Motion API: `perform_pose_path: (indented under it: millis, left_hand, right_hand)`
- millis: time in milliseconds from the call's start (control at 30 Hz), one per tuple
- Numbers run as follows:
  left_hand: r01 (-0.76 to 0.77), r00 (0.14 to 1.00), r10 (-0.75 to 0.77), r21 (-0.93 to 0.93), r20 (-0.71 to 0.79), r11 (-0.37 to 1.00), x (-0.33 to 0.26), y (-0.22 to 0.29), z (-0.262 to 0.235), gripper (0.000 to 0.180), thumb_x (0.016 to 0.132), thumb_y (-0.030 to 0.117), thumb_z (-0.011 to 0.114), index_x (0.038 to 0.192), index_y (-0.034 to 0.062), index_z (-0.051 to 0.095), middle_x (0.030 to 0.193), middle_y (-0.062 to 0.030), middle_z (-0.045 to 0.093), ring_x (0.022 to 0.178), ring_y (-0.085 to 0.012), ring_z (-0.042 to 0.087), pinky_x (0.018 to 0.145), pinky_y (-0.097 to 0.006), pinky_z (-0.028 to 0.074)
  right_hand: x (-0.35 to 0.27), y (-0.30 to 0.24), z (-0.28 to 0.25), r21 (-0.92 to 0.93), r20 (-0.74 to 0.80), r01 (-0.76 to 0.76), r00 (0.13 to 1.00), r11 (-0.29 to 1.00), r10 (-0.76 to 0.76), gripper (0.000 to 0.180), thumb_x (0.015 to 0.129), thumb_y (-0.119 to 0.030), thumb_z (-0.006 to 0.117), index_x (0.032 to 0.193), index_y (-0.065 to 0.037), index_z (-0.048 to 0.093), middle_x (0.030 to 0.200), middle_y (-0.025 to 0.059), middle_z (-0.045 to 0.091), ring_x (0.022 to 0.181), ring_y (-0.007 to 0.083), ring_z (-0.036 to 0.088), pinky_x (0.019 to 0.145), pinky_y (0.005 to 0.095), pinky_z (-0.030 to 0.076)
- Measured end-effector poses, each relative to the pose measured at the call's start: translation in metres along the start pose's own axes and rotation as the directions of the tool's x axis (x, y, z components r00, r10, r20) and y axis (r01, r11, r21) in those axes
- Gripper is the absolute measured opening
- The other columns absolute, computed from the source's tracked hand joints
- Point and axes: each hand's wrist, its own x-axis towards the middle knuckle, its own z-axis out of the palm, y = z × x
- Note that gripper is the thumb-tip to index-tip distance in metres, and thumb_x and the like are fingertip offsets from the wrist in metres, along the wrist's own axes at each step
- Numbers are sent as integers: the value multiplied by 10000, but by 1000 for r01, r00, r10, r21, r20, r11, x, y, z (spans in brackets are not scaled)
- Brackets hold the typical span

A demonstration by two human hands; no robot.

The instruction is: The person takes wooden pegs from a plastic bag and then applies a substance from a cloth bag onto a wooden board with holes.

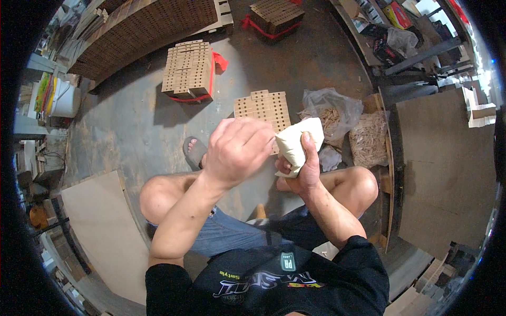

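Observation:
My right hand (301, 169) grips a soft cream-white pouch (298, 140) and holds it upright in front of me, over my knees. My left hand (238, 148) hovers just left of the pouch with its fingers curled toward the top edge; the fingertips are hidden behind the hand, so I cannot see if they pinch anything. Behind both hands, on the floor, lies a flat stack of perforated wooden blocks (263, 107). I sit low with both knees bent and a sandalled foot (195, 150) out front.
Two more bundles of wooden blocks tied with red strap (188, 69) (275, 17) lie farther off. Clear bags of small wooden pegs (331, 114) (370, 138) sit right of the hands. A large brown board (443, 168) leans at right, a pale board (103, 231) lies at left.

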Motion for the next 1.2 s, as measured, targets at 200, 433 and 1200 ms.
perform_pose_path:
  millis: [200,433,1200]
  left_hand:
    - [-46,999,47,46,-9,998,0,-1,0,182,722,81,743,875,97,646,867,-28,682,817,-223,663,755,-371,509]
    - [-22,999,24,37,-39,999,1,-3,0,164,744,106,722,875,95,625,838,-43,667,775,-236,649,731,-380,498]
    - [421,900,-261,-537,349,731,7,4,-19,204,850,28,668,1054,25,679,961,-119,701,900,-232,690,785,-342,542]
  right_hand:
    - [-1,-1,1,-37,-43,-15,999,999,13,519,918,-598,567,1041,-96,614,741,12,598,517,103,467,471,259,370]
    - [0,-1,-5,-133,-43,46,998,990,-52,574,893,-601,592,1090,-62,596,728,48,581,513,126,500,452,253,382]
    - [-5,-13,-5,-63,104,154,984,986,-147,513,892,-550,617,1103,-83,603,836,43,649,554,106,552,462,231,428]
